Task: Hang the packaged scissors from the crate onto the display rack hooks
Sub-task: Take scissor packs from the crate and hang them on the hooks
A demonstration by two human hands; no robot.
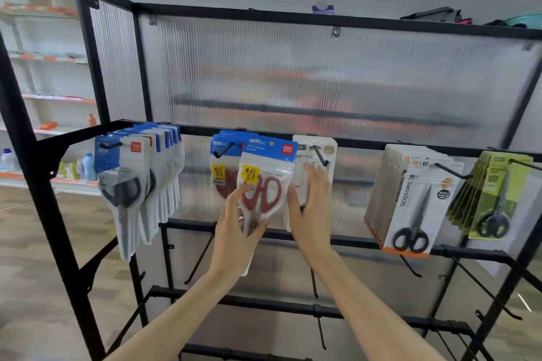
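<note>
My left hand (237, 231) grips a packaged pair of red-handled scissors (265, 179) by its lower part, holding it upright in front of the display rack. Its blue header sits just right of a hook (224, 151) that carries more red-scissor packs (220, 168). My right hand (311, 208) rests with straight fingers against a white pack (319, 149) hanging on the neighbouring hook (320, 155). The crate is out of view.
Grey-handled scissor packs (137, 179) fill the left hook. Black-handled scissor cards (416, 199) and green-carded ones (495, 202) hang at the right. Bare hooks (410, 268) stick out from the lower black rails (366, 242). A ribbed translucent panel (322, 82) backs the rack.
</note>
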